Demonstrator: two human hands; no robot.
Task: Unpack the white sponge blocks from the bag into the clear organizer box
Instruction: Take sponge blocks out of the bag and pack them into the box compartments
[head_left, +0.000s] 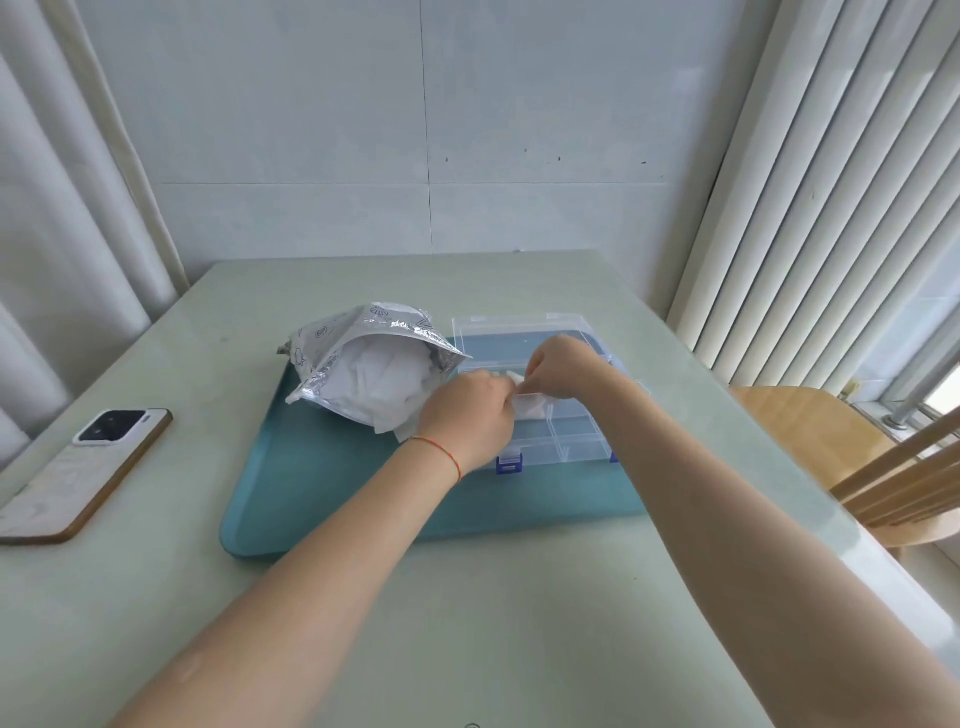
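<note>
A silver foil bag (363, 343) lies open on the teal mat (322, 483), white sponge material (384, 384) showing in its mouth. Right of it stands the clear organizer box (576, 436) with its lid (519, 327) folded back and blue latches at the front. Both hands meet over the box's left compartments. My left hand (467, 415) and my right hand (558, 369) pinch a small white sponge block (514, 378) between their fingertips. Another white sponge block (532, 408) sits in a compartment just below the fingers.
A phone (85, 470) lies face down on the table's left side. A wooden chair (852, 457) stands at the right edge, by vertical blinds (810, 197). The pale green table (519, 623) meets a tiled wall at the back.
</note>
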